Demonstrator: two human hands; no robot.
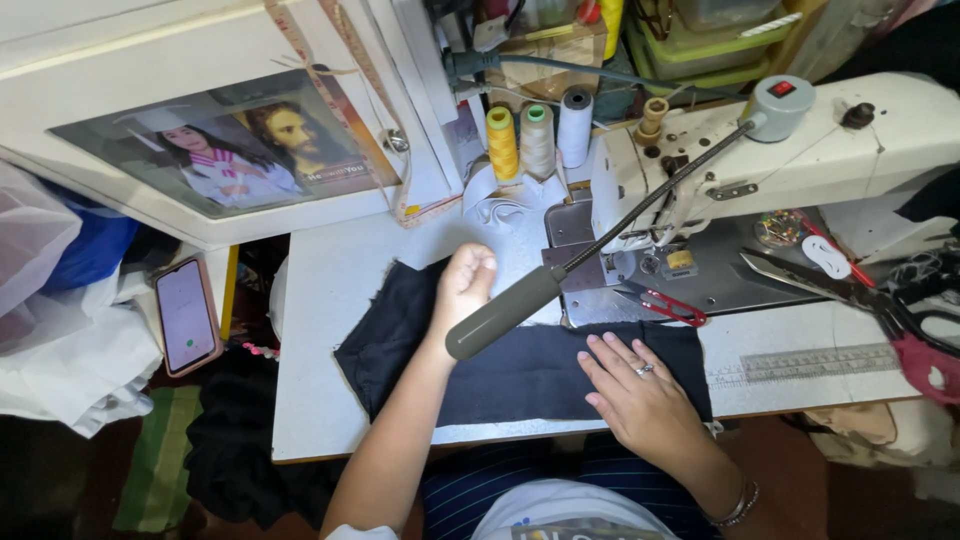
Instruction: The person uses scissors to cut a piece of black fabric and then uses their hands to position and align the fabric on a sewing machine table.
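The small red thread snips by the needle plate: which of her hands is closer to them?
Right. The right hand lies flat on the black fabric just below the red thread snips. The left hand is fisted farther left, beyond the lamp head.

Bright, even light falls from above onto the white laminate sewing table (pixel 330 330), which looks pale and slightly washed out; the cream metal sewing machine (pixel 800 150) is just as bright; the glossy framed photograph (pixel 225 150) carries a soft grey sheen; the black cloth piece (pixel 520 370) shows almost no fold detail; the floor below the table edge sinks into deep shadow; straight edges bow near the corners from a wide lens; focus is fairly sharp throughout, softer toward the margins.
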